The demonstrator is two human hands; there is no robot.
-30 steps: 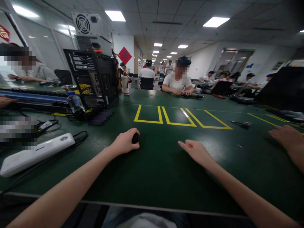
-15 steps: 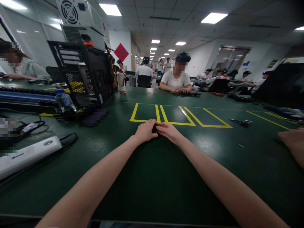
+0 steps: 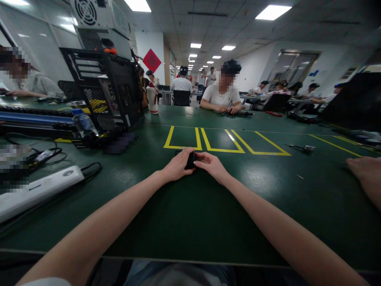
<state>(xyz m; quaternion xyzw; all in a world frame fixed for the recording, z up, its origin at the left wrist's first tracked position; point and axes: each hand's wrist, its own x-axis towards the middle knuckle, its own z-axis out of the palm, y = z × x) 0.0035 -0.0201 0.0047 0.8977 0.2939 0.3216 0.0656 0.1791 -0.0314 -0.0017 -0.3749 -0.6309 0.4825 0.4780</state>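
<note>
Between my hands is a small black object (image 3: 191,159), mostly covered by fingers, so its kind cannot be made out. My left hand (image 3: 177,163) wraps around its left side, thumb below and fingers over the top. The fingertips of my right hand (image 3: 210,163) are pinched together against its right end. Both hands are low over the green tabletop (image 3: 190,214), just in front of the yellow tape outlines (image 3: 223,150).
On the left stand an open black computer case (image 3: 111,91), a plastic bottle (image 3: 84,124) and a white power strip (image 3: 44,190). A metal tool (image 3: 305,148) lies right of the tape. Another person's hand (image 3: 364,172) rests at the right edge. A co-worker (image 3: 222,95) sits opposite.
More of the black object shows between my hands now. My left hand has shifted slightly left, and the right fingers have changed their hold a little. The camera has tilted slightly downward.
</note>
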